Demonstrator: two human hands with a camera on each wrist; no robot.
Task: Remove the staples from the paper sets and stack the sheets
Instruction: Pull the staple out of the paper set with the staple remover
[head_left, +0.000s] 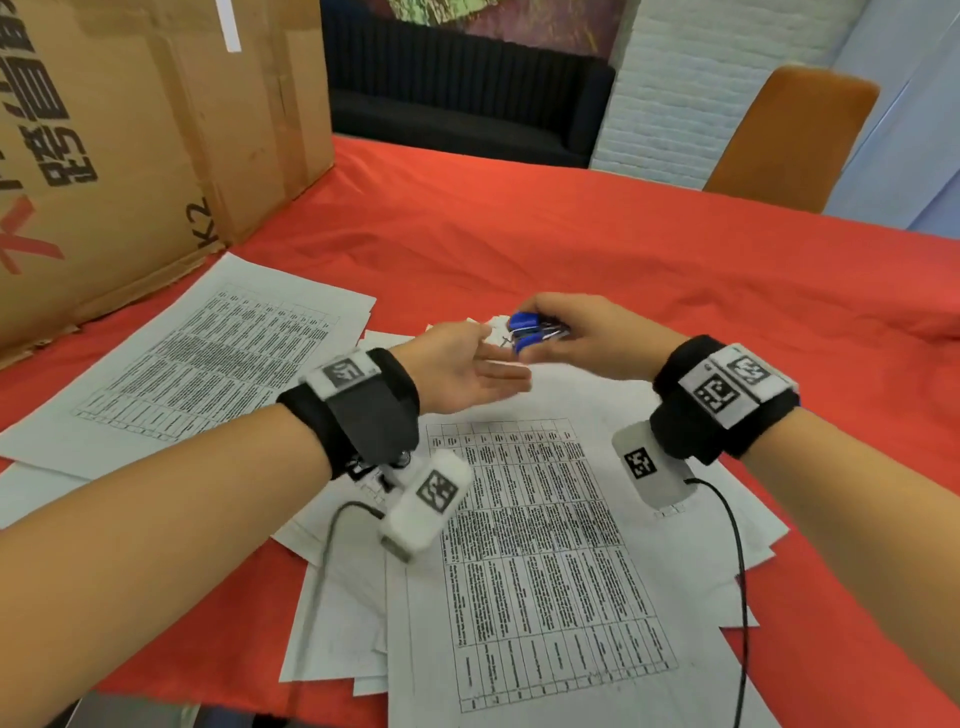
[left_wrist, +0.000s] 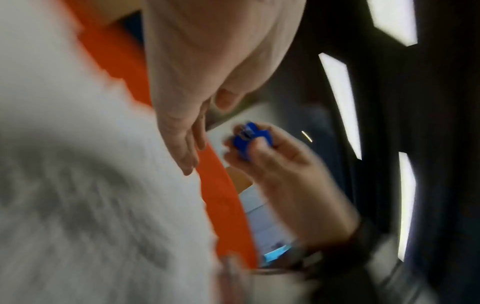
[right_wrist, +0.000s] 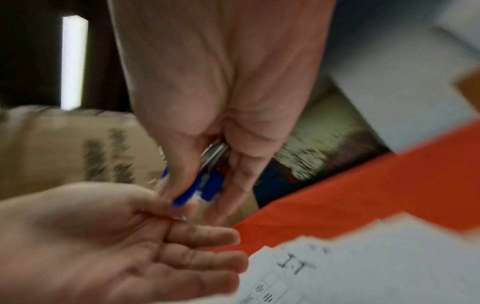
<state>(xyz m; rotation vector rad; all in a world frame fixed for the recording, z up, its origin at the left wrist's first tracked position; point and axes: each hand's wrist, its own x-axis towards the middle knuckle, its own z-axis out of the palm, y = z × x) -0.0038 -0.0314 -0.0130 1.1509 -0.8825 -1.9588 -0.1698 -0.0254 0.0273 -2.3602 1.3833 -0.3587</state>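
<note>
My right hand (head_left: 576, 338) grips a blue staple remover (head_left: 525, 330) above the far end of the papers; the tool also shows in the right wrist view (right_wrist: 200, 186) and the left wrist view (left_wrist: 246, 139). My left hand (head_left: 467, 366) lies palm up with straight fingers just under the remover's tip. A small metal staple (right_wrist: 183, 218) lies on its fingers (right_wrist: 202, 234). Printed sheets with tables (head_left: 540, 545) lie loosely overlapped below both wrists. A separate stack of sheets (head_left: 208, 358) sits to the left.
A large cardboard box (head_left: 130, 145) stands at the back left on the red tablecloth (head_left: 623, 249). An orange chair (head_left: 795, 135) is at the far right edge. Cables (head_left: 740, 571) trail from the wrist cameras across the papers.
</note>
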